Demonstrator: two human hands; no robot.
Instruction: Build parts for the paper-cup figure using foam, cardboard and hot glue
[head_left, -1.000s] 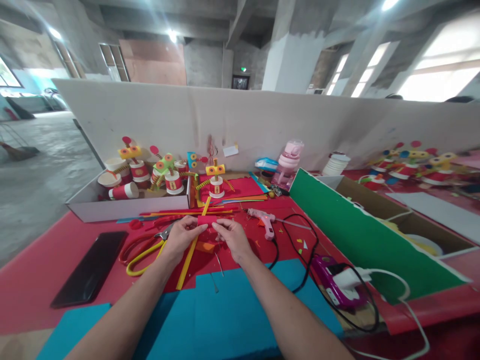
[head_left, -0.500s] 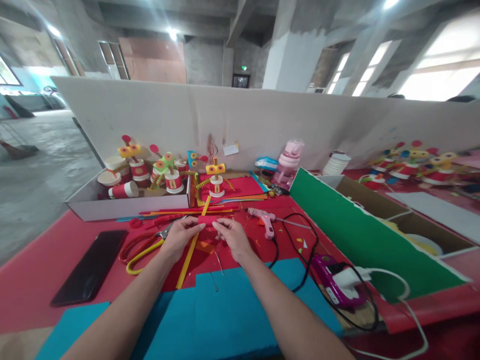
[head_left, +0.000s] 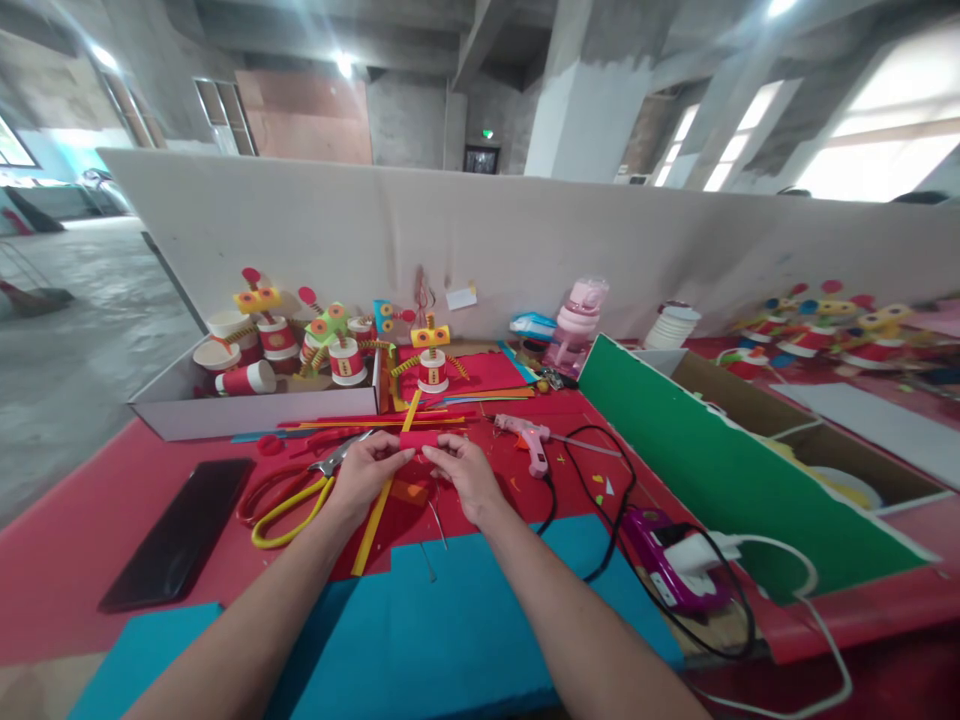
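Observation:
Between my two hands, just above the red table covering, is a small piece of red paper. My left hand pinches its left end with thumb and fingers. Its right end is pinched by my right hand. Below the hands a yellow paper strip lies slantwise, its far end showing beyond the red piece. An orange paper scrap lies under the hands. Left of my left hand are scissors with yellow and red handles. A pink glue gun lies to the right of my right hand.
A black phone lies at left. Behind it a white box holds paper-cup figures. One cup figure stands at the centre back. Blue card covers the near edge. At right are a purple power socket, cables and a green-sided box.
Both hands, still holding the red paper, have shifted very slightly; the thumbs sit a little differently along its near edge. Nothing else has visibly moved.

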